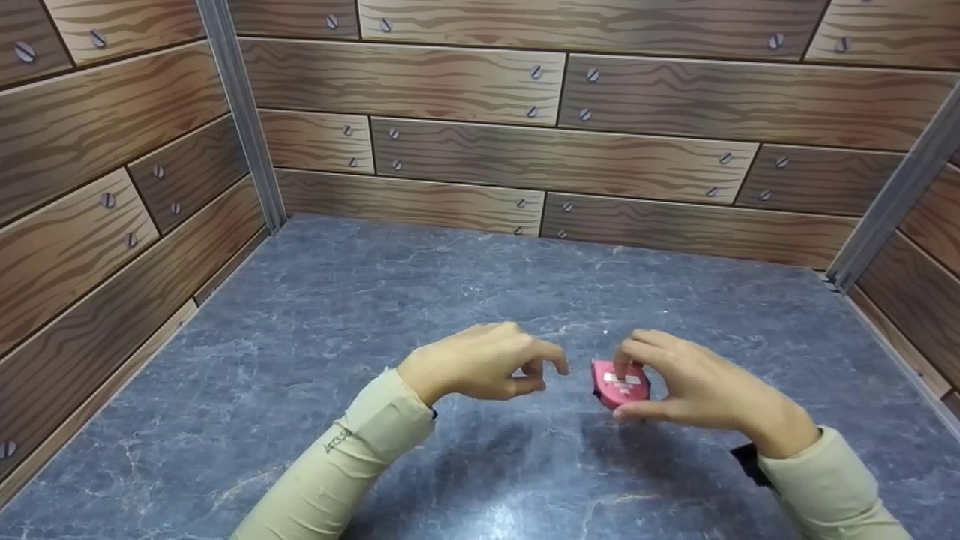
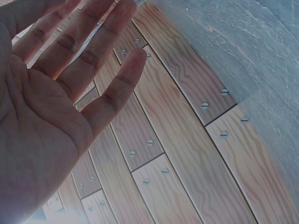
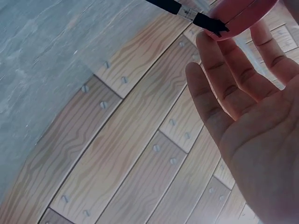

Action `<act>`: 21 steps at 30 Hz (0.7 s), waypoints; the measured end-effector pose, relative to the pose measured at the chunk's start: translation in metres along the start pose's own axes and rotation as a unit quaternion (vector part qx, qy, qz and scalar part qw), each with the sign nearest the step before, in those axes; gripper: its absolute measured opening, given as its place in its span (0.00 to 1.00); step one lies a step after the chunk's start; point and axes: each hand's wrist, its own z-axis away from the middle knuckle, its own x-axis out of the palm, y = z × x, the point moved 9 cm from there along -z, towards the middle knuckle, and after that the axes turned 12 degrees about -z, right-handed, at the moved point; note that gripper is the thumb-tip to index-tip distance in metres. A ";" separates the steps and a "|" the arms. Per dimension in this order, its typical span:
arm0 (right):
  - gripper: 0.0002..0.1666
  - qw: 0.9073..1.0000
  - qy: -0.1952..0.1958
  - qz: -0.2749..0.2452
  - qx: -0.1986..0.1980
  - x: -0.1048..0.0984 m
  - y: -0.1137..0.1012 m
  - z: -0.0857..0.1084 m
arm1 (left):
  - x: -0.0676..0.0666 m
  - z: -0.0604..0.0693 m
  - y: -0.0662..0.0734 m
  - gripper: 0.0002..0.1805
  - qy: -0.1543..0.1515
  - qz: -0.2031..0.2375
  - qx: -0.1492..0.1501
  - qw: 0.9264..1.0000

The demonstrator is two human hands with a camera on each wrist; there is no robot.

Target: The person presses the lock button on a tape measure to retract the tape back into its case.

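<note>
A pinkish-red tape measure [image 1: 622,383], D-shaped with a white label on its face, is in the right hand [image 1: 694,386]. The thumb lies at its lower edge and the fingers reach over its upper side. In the right wrist view only the rounded red case [image 3: 245,16] shows at the top, with a black strap [image 3: 201,19] hanging off it. To the left of it, the left hand [image 1: 487,364] hovers with loosely bent fingers, holding nothing. Its palm [image 2: 42,107] and relaxed fingers show in the left wrist view, apart from the tape measure.
Beneath both hands lies a blue-grey marbled tabletop [image 1: 375,300]. Wood-plank-patterned walls rise at the back [image 1: 465,150], left [image 1: 97,225] and right [image 1: 922,285], with grey metal posts [image 1: 244,112] at the corners.
</note>
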 end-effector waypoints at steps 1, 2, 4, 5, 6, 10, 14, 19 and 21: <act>0.23 1.000 -0.001 -0.002 0.008 0.000 0.004 0.001 | 0.000 0.000 0.000 0.18 0.000 0.001 0.001 1.000; 0.23 1.000 -0.004 -0.004 0.017 0.000 0.008 0.001 | -0.001 0.000 0.000 0.18 0.000 0.002 0.001 1.000; 0.23 0.999 -0.010 -0.005 0.036 0.001 0.017 0.000 | -0.002 0.001 -0.001 0.17 0.002 0.003 -0.001 1.000; 0.23 0.999 -0.014 -0.006 0.046 0.002 0.022 -0.001 | -0.002 0.002 -0.002 0.17 0.003 0.004 -0.003 1.000; 0.22 0.998 -0.018 -0.007 0.055 0.003 0.027 -0.002 | -0.003 0.004 -0.004 0.17 0.004 0.005 -0.006 1.000; 0.22 0.997 -0.024 -0.005 0.076 0.006 0.048 -0.006 | -0.005 0.009 -0.007 0.16 0.010 0.007 -0.014 1.000; 0.23 0.995 -0.025 -0.004 0.097 0.005 0.071 -0.005 | -0.006 0.008 -0.007 0.16 0.011 0.011 -0.013 1.000; 0.23 0.991 -0.035 -0.013 0.125 0.003 0.096 -0.003 | -0.006 0.006 -0.009 0.15 0.012 0.017 -0.015 1.000; 0.23 0.991 -0.036 -0.016 0.131 0.002 0.104 -0.002 | -0.006 0.006 -0.010 0.15 0.011 0.020 -0.013 1.000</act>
